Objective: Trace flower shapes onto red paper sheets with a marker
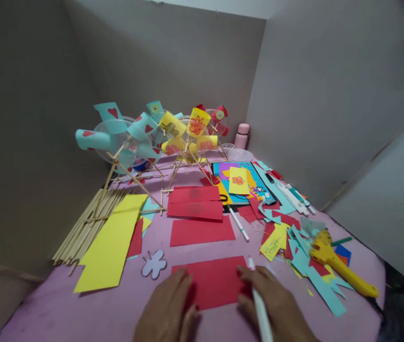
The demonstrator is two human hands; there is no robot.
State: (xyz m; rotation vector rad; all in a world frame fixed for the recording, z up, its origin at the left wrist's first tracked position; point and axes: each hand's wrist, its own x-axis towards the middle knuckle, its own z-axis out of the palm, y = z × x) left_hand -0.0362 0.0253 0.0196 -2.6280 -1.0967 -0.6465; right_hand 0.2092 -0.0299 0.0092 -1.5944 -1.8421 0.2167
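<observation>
Red paper rectangle [214, 282] flat on pink table [62, 313], at the near edge, pinned between both hands. Left hand [168, 308] open, fingers flat on the sheet's left edge, gripping nothing. Right hand [276, 306] curled round a white marker [260, 308], fingertips on the sheet's right edge. Just left, a white flower cutout [154, 263]; further left, a yellow paper strip [111, 247] beside wooden sticks [84, 228]. Off right, among paper scraps, a yellow tool [337, 263].

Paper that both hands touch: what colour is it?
The paper is red; the head view shows it.
</observation>
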